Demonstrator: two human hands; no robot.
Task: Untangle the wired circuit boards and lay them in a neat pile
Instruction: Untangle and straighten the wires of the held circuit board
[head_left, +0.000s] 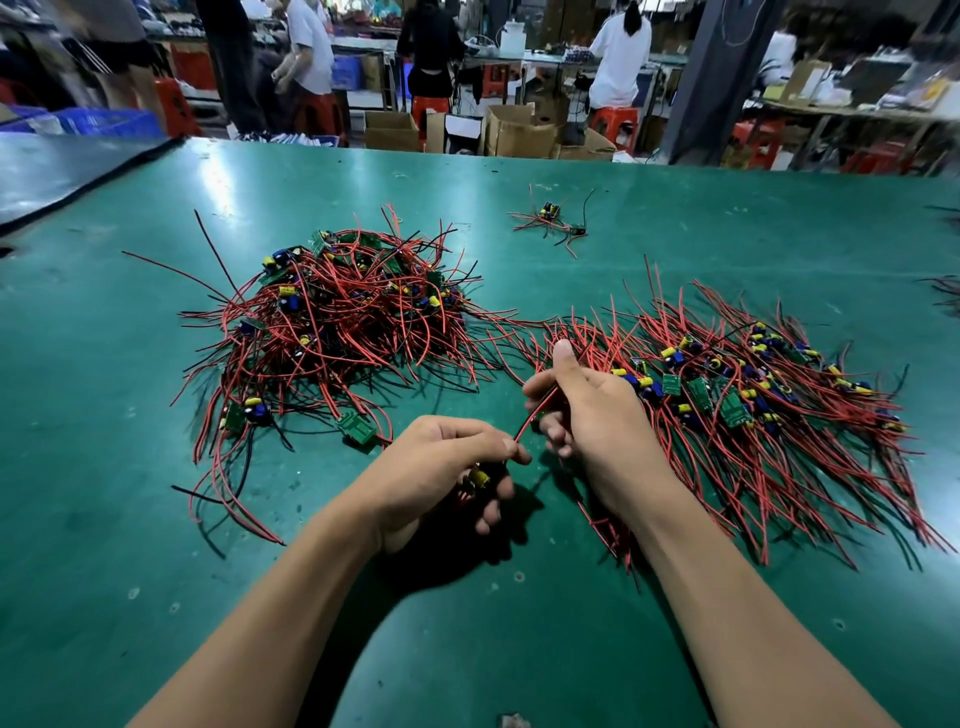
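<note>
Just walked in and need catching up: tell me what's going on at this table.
A person is mid-sort. The left hand holds one wired circuit board and pinches its red wire; the right hand grips that wire higher up. A tangled heap lies on the left, a neater pile on the right, and a few strays farther back.

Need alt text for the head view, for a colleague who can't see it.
Two hands work one wired circuit board over a green table: the left hand grips the board, the right hand holds its red wire. A tangled heap lies to the left, a neater pile to the right.
</note>
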